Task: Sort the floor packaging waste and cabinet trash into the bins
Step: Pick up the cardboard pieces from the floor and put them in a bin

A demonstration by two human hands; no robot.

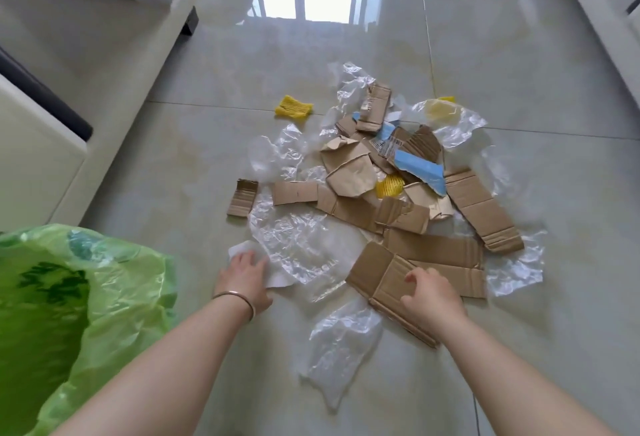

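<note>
A heap of packaging waste lies on the tiled floor: torn brown cardboard point(436, 252), clear plastic film point(294, 238), yellow foam netting point(293, 107) and a blue-faced scrap point(420, 167). My left hand point(244, 281) rests on a white paper piece point(273, 274) at the heap's near left edge, fingers curled over it. My right hand point(431, 298) presses down on the nearest flat cardboard sheet point(379, 274), fingers bent on its surface. A bin lined with a green plastic bag point(79, 300) stands at my left, mouth open.
A white low cabinet point(104, 54) runs along the left wall, with a dark-cushioned seat point(41, 96) nearer me. More clear film point(341, 342) lies between my arms. White furniture edges the far right. Glossy floor reflects a window ahead.
</note>
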